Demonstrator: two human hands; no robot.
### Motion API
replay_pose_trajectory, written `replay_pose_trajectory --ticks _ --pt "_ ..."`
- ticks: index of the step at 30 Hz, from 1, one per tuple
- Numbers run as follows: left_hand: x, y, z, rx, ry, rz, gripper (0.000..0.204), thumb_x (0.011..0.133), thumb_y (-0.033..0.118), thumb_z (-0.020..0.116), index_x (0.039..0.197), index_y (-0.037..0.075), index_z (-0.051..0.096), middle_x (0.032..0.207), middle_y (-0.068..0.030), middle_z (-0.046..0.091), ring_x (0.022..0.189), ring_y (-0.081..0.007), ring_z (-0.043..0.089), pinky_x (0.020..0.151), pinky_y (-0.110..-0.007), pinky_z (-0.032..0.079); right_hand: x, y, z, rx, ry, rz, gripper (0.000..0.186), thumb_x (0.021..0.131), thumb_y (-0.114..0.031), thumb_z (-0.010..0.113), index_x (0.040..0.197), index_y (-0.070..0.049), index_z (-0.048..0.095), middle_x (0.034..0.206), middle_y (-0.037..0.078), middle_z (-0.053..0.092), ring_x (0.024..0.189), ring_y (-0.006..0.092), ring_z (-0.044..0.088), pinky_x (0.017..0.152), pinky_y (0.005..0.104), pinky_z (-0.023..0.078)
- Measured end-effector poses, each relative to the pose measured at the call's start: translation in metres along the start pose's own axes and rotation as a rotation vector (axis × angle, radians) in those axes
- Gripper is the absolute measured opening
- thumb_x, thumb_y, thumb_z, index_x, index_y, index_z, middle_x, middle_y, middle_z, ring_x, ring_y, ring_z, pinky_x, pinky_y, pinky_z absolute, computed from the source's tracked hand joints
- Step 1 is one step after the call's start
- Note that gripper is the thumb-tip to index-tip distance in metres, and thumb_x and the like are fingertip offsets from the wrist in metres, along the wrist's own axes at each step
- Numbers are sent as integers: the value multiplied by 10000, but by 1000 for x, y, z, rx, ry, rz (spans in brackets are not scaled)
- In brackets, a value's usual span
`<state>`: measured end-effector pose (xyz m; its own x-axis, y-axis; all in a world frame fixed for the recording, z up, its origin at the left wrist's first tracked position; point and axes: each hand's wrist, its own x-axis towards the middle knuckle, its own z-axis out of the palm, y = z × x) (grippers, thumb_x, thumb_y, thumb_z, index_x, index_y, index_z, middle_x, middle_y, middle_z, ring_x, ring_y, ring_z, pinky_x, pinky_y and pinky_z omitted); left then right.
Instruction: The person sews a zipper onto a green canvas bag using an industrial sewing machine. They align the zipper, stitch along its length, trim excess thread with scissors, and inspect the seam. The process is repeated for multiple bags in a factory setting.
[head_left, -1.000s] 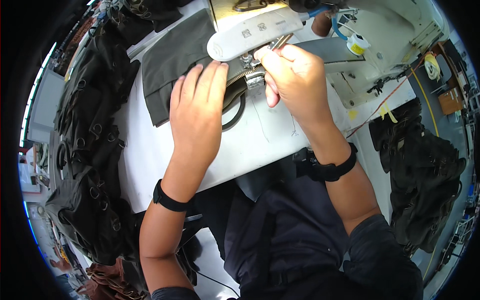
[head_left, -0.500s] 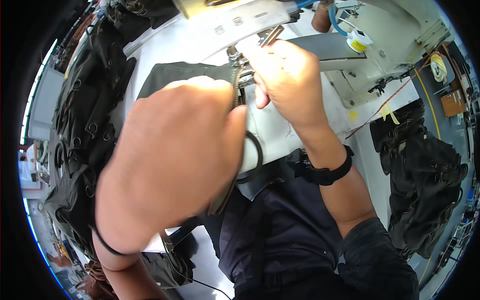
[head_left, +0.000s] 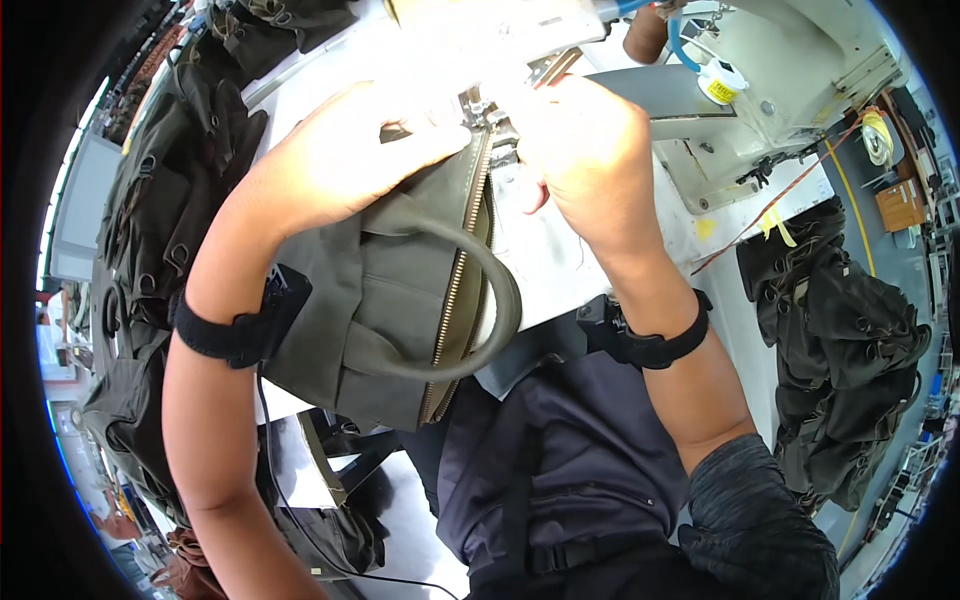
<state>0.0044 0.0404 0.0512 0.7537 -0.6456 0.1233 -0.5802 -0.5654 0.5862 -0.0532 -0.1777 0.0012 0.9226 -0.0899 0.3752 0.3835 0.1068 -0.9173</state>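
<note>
An olive-green fabric bag (head_left: 380,300) with a metal zipper and a looped carry handle (head_left: 500,300) lies on the white table under a sewing machine (head_left: 800,60). My left hand (head_left: 340,165) presses flat on the bag's top near the machine's needle area. My right hand (head_left: 585,150) pinches the zipper end of the bag right at the presser foot; its fingertips are curled and partly hidden by glare. Both wrists wear black bands.
Piles of dark finished bags (head_left: 170,170) lie along the left of the table, and more dark bags (head_left: 840,330) hang at the right. A yellow thread spool (head_left: 722,82) sits on the machine. The table edge (head_left: 560,300) runs just above my lap.
My left hand swung up close to the camera and came back down on the bag. The bag now lies pulled toward me, covering more of the table.
</note>
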Motion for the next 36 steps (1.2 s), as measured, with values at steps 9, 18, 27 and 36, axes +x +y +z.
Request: replay_pose_trajectory --ticks 9,18,27,36 --pt "-13 28 17 -242 76 -264 277 977 271 737 1109 28 752 1038 14 701 938 -97 622 877 -250 490 -3 4 10 -40 87 -120 273 981 -98 704 771 45 605 545 69 610 443 117 576 455 287 445" --pt "0 22 8 -766 185 -114 289 894 26 779 1176 3 720 1055 -57 743 910 -110 684 820 -257 569 1 18 1 -228 81 -283 329 942 -70 744 673 36 586 716 101 623 515 172 584 487 329 435" --pt "6 -5 7 -518 151 -139 316 884 62 806 1190 15 744 1065 -60 771 897 -138 712 782 -282 586 -2 8 -1 -124 -1 -251 198 957 -19 686 783 57 630 724 56 620 479 119 608 446 282 462" --pt "-2 -20 10 -467 25 -162 226 869 94 815 1079 21 771 974 -64 764 816 -145 668 744 -306 545 -20 -78 -81 -540 -104 -149 251 1056 -100 588 1245 26 693 1020 72 728 691 80 610 698 250 525"
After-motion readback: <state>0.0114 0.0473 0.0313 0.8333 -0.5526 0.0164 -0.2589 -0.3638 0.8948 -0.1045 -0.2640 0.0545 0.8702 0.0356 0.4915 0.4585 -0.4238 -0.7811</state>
